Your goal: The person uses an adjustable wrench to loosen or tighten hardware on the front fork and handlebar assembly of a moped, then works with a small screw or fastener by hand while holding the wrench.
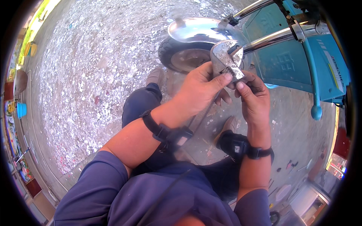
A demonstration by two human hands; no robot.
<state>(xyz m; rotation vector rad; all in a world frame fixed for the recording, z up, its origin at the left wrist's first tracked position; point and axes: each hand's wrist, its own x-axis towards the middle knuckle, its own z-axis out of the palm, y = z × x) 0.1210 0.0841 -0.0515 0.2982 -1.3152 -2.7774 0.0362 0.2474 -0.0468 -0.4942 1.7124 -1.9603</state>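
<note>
A large, worn adjustable wrench point(223, 55) is held up in front of me, its jaws pointing away and its handle slanting down toward my legs. My left hand point(201, 86) is closed around the neck of the wrench, with the thumb lying just below the jaws. The fingers of my right hand point(255, 98) pinch the lower edge of the movable jaw on the right side. Just beyond the wrench stands a front wheel point(184, 58) under a shiny chrome mudguard point(192, 29).
A teal vehicle body point(281, 56) with chrome fork tubes point(260, 44) fills the upper right, and a teal lever with a ball end point(316, 112) hangs from it. Pale flakes cover the ground point(86, 83) on the left. A blue bucket point(21, 110) stands at the far left.
</note>
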